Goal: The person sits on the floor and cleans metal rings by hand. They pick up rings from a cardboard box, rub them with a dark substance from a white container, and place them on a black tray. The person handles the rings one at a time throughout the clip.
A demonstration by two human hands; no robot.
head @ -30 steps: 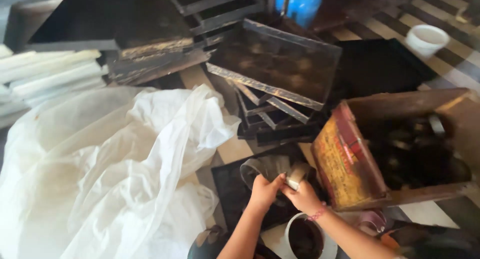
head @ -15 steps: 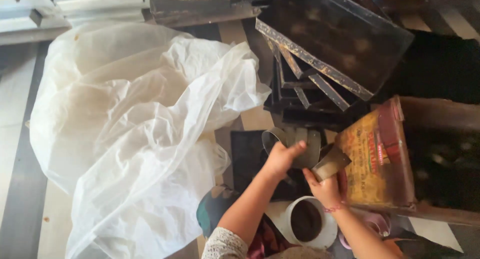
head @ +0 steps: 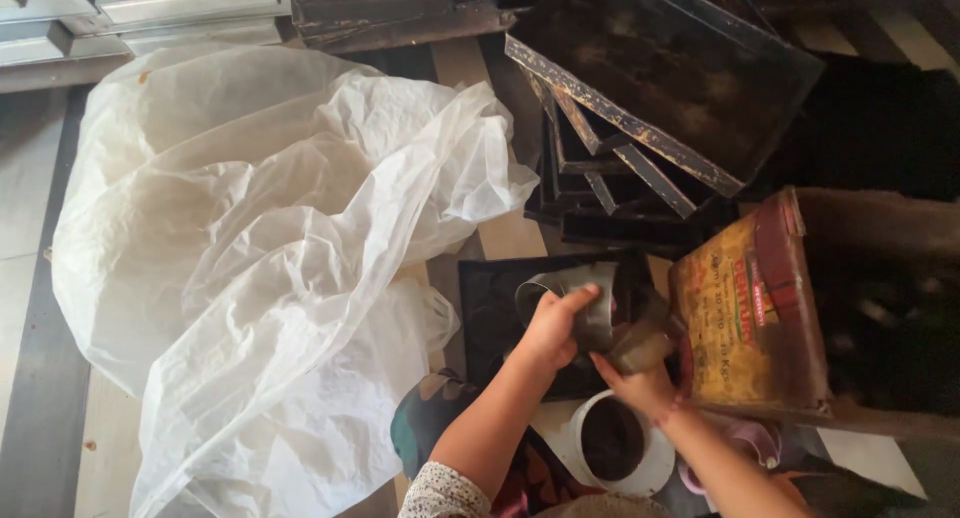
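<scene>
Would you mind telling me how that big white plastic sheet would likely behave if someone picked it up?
The white plastic sheet looks thin and translucent, crumpled in loose folds, so it would probably be floppy and light. It might drag or billow, since it spreads widely across the floor.

2 metal rings (head: 575,303), 1 box (head: 760,313), 1 plastic sheet (head: 270,268).

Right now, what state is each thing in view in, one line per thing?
Left hand: closed on a metal mould, held above the dark mat.
Right hand: holds a second metal mould.
White bowl: upright, dark inside.
Tin box: open, contents blurred.
Baking trays: stacked, top one tilted.
Plastic sheet: crumpled, spread out.
</scene>
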